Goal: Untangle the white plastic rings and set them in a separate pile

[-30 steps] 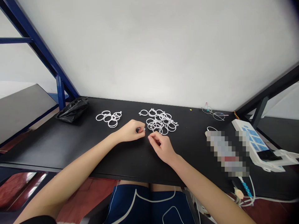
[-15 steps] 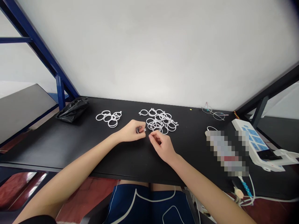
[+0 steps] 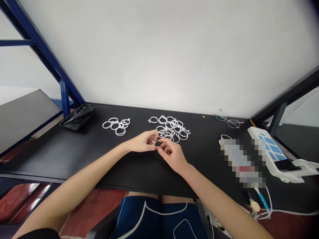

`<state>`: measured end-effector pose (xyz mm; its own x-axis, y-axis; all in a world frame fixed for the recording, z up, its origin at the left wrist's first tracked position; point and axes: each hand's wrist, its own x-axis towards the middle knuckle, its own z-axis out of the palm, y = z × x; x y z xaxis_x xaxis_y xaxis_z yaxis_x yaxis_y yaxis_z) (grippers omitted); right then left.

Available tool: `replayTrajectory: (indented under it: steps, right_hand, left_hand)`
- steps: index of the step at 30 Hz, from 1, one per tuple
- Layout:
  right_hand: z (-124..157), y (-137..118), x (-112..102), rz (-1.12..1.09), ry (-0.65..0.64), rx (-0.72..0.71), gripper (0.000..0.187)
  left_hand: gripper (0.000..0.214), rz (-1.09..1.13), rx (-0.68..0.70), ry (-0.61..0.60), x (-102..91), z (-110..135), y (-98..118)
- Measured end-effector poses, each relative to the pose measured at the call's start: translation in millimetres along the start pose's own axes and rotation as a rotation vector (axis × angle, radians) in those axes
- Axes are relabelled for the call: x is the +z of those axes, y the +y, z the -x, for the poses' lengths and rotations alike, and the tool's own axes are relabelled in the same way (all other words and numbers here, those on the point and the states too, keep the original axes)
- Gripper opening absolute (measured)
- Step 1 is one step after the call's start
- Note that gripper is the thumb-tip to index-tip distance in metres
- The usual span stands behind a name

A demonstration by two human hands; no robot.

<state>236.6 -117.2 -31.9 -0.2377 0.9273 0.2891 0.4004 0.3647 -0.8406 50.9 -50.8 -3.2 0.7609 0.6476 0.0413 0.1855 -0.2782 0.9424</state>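
My left hand (image 3: pixel 144 141) is closed on a white plastic ring (image 3: pixel 153 142), which shows only as a small piece between the curled fingers. Against its fingertips, my right hand (image 3: pixel 171 153) has its thumb and forefinger brought together in a pinch. What those right fingers grip, if anything, is hidden. Just beyond both hands lies a pile of white plastic rings (image 3: pixel 178 128) with small eyelets, overlapping one another. A smaller group of white rings (image 3: pixel 120 131) rests farther left on the black tabletop (image 3: pixel 82 156).
A crumpled black plastic bag (image 3: pixel 77 118) sits at the back left. Toward the right are eyeglasses (image 3: pixel 233 123), a blurred-out phone-like object (image 3: pixel 240 162) with a cable, and a white power strip (image 3: pixel 271 149). A white wall (image 3: pixel 159 59) rises behind the table.
My right hand has moved slightly left, so its fingertips now meet those of my left hand. The white piece in my left hand sits slightly lower. Both ring groups look the same.
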Motion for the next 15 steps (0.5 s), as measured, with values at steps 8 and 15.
replayTrajectory:
  steps: [8,15]
  right_hand:
    - [-0.3,-1.3,0.0,0.021,0.002,-0.028,0.014]
    - [-0.6,-0.4,0.6,0.039,-0.014,-0.042,0.010]
  left_hand:
    - [0.031,0.027,-0.013,-0.062,4.8,0.9,-2.1]
    - [0.031,-0.015,0.035,-0.090,5.5,0.0,-1.5]
